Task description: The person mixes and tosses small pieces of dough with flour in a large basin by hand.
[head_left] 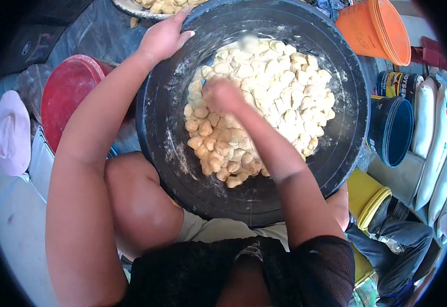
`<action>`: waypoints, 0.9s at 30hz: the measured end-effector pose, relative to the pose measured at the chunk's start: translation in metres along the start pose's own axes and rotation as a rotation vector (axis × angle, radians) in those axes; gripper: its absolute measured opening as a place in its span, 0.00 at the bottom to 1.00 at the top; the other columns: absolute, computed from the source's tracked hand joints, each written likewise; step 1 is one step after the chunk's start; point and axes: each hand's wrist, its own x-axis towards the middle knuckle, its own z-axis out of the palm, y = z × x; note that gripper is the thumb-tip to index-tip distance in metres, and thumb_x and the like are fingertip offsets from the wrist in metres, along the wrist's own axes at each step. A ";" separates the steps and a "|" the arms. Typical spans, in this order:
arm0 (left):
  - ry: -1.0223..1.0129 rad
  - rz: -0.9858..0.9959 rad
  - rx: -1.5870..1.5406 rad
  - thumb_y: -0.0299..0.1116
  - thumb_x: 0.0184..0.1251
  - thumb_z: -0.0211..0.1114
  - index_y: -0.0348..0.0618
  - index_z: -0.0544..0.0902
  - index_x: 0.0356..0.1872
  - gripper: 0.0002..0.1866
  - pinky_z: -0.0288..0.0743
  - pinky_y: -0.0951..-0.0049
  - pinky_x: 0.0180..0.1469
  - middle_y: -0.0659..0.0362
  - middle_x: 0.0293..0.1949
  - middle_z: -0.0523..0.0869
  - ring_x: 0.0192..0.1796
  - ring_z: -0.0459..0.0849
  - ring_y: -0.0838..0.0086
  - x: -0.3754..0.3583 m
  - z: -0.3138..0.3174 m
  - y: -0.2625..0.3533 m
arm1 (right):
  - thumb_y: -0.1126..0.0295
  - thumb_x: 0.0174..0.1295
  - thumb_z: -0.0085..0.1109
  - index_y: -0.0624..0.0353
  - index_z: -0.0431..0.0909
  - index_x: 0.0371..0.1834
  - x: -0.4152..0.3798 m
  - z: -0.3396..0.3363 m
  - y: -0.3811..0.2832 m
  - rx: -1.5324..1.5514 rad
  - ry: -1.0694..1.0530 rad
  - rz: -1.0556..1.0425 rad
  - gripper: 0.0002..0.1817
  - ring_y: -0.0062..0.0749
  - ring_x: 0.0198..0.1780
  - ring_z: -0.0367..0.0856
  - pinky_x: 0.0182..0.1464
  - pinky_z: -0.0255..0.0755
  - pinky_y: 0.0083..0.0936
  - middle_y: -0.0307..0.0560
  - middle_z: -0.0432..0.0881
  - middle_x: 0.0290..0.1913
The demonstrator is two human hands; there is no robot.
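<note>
Pale lumps [285, 92] lie heaped in the black tub [254, 207], right under the fingers of the right hand [223, 94] and spreading mostly to their right, with no clear long axis. Whether those blurred fingers grip any, I can't tell. Farther off, the left hand [162, 40] clasps the rim.

Cluttered food-making workspace, floury black basin [182, 179] of dough pieces [280, 97], buckets [374, 33], stacked sacks [441, 148]
</note>
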 end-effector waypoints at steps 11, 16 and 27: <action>0.024 -0.001 0.040 0.45 0.66 0.62 0.52 0.60 0.71 0.35 0.76 0.55 0.49 0.45 0.44 0.84 0.45 0.83 0.49 0.003 0.002 -0.002 | 0.57 0.55 0.65 0.52 0.77 0.54 -0.017 -0.011 0.092 -0.274 0.427 0.206 0.23 0.42 0.61 0.68 0.65 0.58 0.42 0.46 0.77 0.54; -0.046 -0.044 0.043 0.45 0.67 0.61 0.50 0.60 0.71 0.34 0.74 0.55 0.55 0.41 0.54 0.80 0.54 0.79 0.46 0.003 -0.002 0.002 | 0.60 0.59 0.65 0.52 0.82 0.44 0.003 -0.025 0.110 0.206 0.442 0.472 0.13 0.41 0.48 0.78 0.53 0.70 0.40 0.43 0.83 0.43; -0.080 -0.083 0.042 0.45 0.68 0.61 0.52 0.60 0.72 0.34 0.74 0.55 0.56 0.42 0.55 0.80 0.55 0.79 0.47 0.003 -0.005 0.006 | 0.62 0.66 0.57 0.57 0.74 0.55 -0.046 -0.087 0.066 0.224 0.104 0.404 0.17 0.39 0.50 0.80 0.55 0.73 0.41 0.50 0.82 0.47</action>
